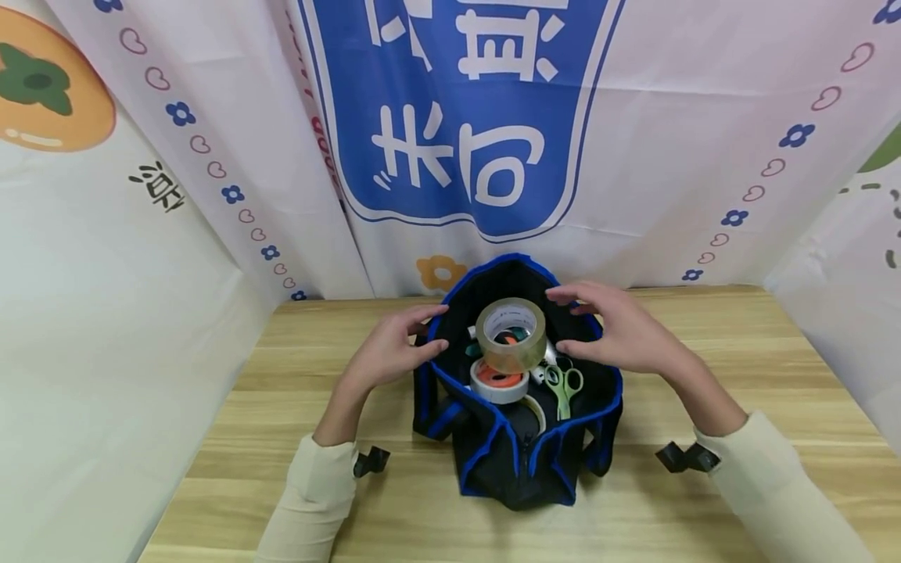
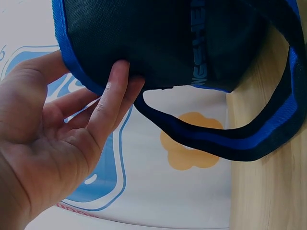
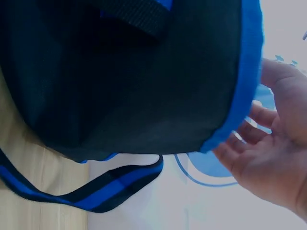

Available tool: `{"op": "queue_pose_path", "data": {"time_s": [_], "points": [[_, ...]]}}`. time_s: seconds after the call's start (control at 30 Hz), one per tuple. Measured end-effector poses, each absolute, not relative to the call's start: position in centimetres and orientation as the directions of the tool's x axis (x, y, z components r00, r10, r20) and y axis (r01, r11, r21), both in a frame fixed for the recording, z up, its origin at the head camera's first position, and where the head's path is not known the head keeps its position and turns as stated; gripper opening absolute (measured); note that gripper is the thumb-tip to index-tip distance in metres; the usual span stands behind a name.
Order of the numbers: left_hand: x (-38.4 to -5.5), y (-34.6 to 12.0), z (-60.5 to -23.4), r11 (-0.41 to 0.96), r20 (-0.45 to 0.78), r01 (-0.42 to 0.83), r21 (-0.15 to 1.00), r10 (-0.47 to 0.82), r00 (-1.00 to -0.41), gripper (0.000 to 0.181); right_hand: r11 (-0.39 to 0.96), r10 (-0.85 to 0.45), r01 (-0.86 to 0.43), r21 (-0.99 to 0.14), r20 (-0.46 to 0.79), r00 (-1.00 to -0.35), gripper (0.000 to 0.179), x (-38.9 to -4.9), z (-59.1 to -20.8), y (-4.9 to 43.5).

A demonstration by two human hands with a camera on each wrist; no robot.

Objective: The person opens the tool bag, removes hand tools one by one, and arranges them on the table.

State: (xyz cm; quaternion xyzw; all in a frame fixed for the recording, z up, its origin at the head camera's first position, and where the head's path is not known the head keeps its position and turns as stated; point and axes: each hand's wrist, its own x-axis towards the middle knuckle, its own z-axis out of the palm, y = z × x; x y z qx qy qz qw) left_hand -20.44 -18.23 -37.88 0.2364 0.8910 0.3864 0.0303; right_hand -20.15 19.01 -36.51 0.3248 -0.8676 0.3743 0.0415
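Note:
A black tool bag [image 1: 486,461] with blue edging stands on the table with its top spread wide. On top of its contents sits a roll of clear tape [image 1: 512,356]. Below that lie a white tape roll [image 1: 501,392] with an orange item in it, another tape roll [image 1: 538,413], partly hidden, and green-handled scissors [image 1: 565,387]. My left hand [image 1: 390,344] is at the bag's left rim, thumb and fingers apart, some fingertips against the outer wall in the left wrist view. My right hand [image 1: 622,327] is at the right rim, fingers spread, thumb reaching over the opening.
The wooden table [image 1: 281,414] extends to both sides of the bag. A printed white cloth [image 1: 676,180] hangs right behind the bag. Loose carrying straps [image 2: 240,143] hang at the bag's sides.

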Motion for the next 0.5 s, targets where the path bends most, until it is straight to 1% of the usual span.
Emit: {"op": "queue_pose_path", "data": {"time_s": [0.17, 0.5], "points": [[-20.4, -18.3, -37.9, 0.587, 0.132, 0.402, 0.703, 0.447, -0.885, 0.056, 0.475, -0.596, -0.610, -0.634, 0.278, -0.753, 0.063, -21.5, -36.4, 17.2], [-20.3, -18.3, -37.8, 0.598, 0.135, 0.415, 0.686, 0.456, -0.880, 0.056, 0.489, -0.667, -0.634, -0.599, 0.211, -0.714, 0.054, -23.1, -36.7, 14.6]]}}
